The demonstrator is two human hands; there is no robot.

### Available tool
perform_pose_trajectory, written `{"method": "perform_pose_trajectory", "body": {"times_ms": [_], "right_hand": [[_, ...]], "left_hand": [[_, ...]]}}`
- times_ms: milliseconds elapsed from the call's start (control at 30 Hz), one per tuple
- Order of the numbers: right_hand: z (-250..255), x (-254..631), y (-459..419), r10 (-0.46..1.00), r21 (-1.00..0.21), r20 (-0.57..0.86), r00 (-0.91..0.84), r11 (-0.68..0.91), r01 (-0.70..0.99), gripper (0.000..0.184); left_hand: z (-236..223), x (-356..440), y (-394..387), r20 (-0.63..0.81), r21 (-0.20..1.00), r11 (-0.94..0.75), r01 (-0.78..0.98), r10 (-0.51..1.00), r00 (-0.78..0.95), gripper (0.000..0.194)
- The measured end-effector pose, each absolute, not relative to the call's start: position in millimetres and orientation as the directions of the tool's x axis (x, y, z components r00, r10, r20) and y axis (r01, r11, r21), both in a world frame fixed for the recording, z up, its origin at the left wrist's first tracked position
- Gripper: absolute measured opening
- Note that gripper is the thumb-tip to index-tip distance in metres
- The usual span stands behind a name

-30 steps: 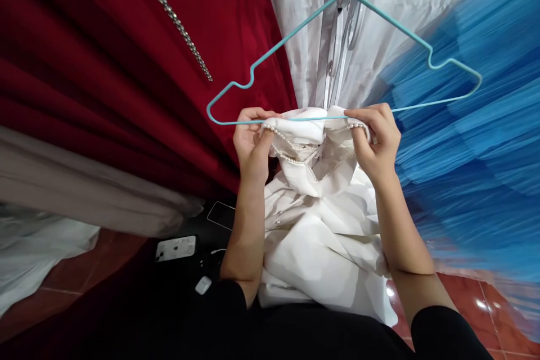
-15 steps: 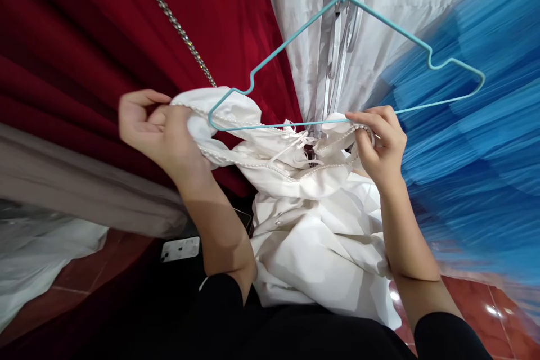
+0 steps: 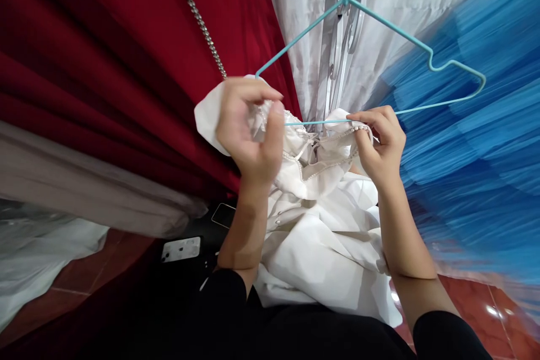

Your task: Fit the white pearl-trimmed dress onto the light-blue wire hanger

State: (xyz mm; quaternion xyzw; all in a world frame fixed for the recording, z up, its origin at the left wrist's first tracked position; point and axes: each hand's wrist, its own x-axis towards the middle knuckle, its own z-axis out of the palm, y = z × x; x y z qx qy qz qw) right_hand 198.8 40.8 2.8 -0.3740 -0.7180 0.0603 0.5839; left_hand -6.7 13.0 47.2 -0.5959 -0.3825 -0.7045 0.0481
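Looks brightest mid-frame, apparently lit from above, gleaming across the white pearl-trimmed dress [image 3: 316, 250], with soft grey shadows in the folds. Throws hot white glare spots onto the glossy red floor tiles [image 3: 472, 301]. Smears the bare left hand [image 3: 248, 129] with motion blur; catches the bare right hand [image 3: 382, 143] far crisper. Sinks almost to black over the plain black clothing [image 3: 329, 334]. Stretches and softens the layered blue tulle [image 3: 472, 140] toward the right edge.

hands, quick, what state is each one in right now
Left hand: fingers curled, blurred, at the dress; whether it grips cannot be told.
Right hand: closed, pinching the dress's edge at the hanger.
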Motion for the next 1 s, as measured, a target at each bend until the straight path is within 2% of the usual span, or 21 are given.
{"method": "perform_pose_trajectory", "body": {"times_ms": [67, 133, 200, 267, 333, 400, 433, 500, 600, 633, 733, 833, 1000], "right_hand": [[3.4, 197.7, 40.6, 0.61, -0.528, 0.792, -0.037, 0.713, 0.461, 0.018], [1.8, 196.8, 39.4, 0.614, -0.525, 0.788, -0.051, 0.711, 0.467, 0.021], [-2.3, 197.8, 38.3, 0.611, -0.506, 0.788, -0.076, 0.713, 0.485, 0.027], [-7.9, 204.0, 39.6, 0.544, -0.452, 0.839, -0.023, 0.72, 0.527, 0.032], [-12.0, 219.5, 45.2, 0.4, -0.401, 0.906, 0.138, 0.705, 0.585, 0.036], [-10.2, 245.6, 54.4, 0.233, -0.405, 0.91, 0.342, 0.672, 0.62, 0.039], [-5.9, 261.5, 59.3, 0.196, -0.439, 0.885, 0.422, 0.653, 0.617, 0.041], [9.9, 293.1, 67.5, 0.106, -0.438, 0.861, 0.497, 0.651, 0.62, 0.041], [44.7, 318.6, 73.1, 0.143, -0.415, 0.898, 0.417, 0.59, 0.693, 0.036], [56.2, 317.7, 73.8, 0.2, -0.418, 0.906, 0.374, 0.575, 0.703, 0.034], [80.0, 292.6, 76.6, 0.318, -0.399, 0.914, 0.251, 0.605, 0.689, 0.032], [84.9, 265.6, 80.3, 0.361, -0.376, 0.917, 0.17, 0.64, 0.67, 0.035], [77.8, 275.0, 77.8, 0.38, -0.417, 0.899, 0.219, 0.587, 0.694, 0.023]], "left_hand": [[33.2, 9.3, 6.7, 0.864, 0.48, -0.722, 0.498, 0.488, -0.125, 0.011], [21.2, 22.2, 7.0, 0.803, 0.469, -0.702, 0.537, 0.592, 0.073, 0.019], [12.8, 29.6, 12.6, 0.743, 0.449, -0.674, 0.586, 0.646, 0.174, 0.028], [8.4, 30.5, 20.0, 0.737, 0.45, -0.657, 0.605, 0.656, 0.164, 0.033], [7.1, 25.8, 25.5, 0.751, 0.454, -0.648, 0.611, 0.648, 0.13, 0.035], [7.6, 18.2, 27.6, 0.758, 0.44, -0.643, 0.627, 0.64, 0.124, 0.035], [8.3, 14.2, 27.3, 0.758, 0.433, -0.641, 0.634, 0.639, 0.129, 0.035], [10.3, 7.6, 25.1, 0.758, 0.424, -0.644, 0.637, 0.637, 0.14, 0.035], [13.5, 3.8, 20.4, 0.757, 0.427, -0.657, 0.62, 0.636, 0.152, 0.036], [14.1, 4.2, 19.2, 0.755, 0.43, -0.661, 0.615, 0.636, 0.156, 0.036], [13.7, 7.4, 17.9, 0.749, 0.44, -0.658, 0.611, 0.645, 0.155, 0.036], [11.3, 9.3, 20.1, 0.75, 0.445, -0.643, 0.624, 0.648, 0.133, 0.037], [10.0, 10.5, 24.7, 0.735, 0.449, -0.627, 0.637, 0.665, 0.137, 0.038]]}}
